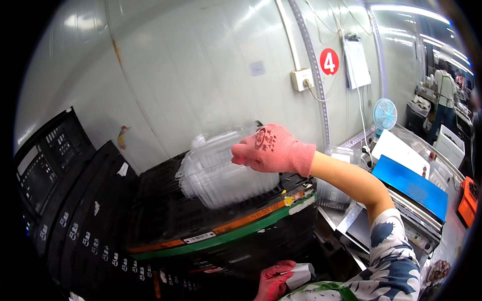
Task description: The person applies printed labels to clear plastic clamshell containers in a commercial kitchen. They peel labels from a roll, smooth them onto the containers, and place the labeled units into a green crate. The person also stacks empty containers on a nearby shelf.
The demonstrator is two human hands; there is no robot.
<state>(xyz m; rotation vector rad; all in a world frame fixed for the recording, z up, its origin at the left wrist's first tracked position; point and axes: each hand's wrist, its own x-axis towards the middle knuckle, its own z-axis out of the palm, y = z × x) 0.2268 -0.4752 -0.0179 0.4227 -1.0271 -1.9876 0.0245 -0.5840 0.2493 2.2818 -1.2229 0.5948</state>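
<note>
My right hand [273, 148], in a pink knit glove with dark print on its back, is in front of a stack of clear plastic clamshell containers [222, 180]. Its fingers are curled, and what lies between them is hidden. The containers lie nested on a black plastic crate [169, 210] with an orange and green front edge. Low in the view, close to my body, my left hand [275, 280], also gloved in pink, grips a small whitish roll [300, 275].
Stacked black crates [83, 210] stand at left against a panel wall [196, 75]. On the right, a metal table [457, 210] bears a machine with a blue plate [410, 186], a blue fan [385, 114] and an orange device [469, 201]. A person [445, 90] stands farther back.
</note>
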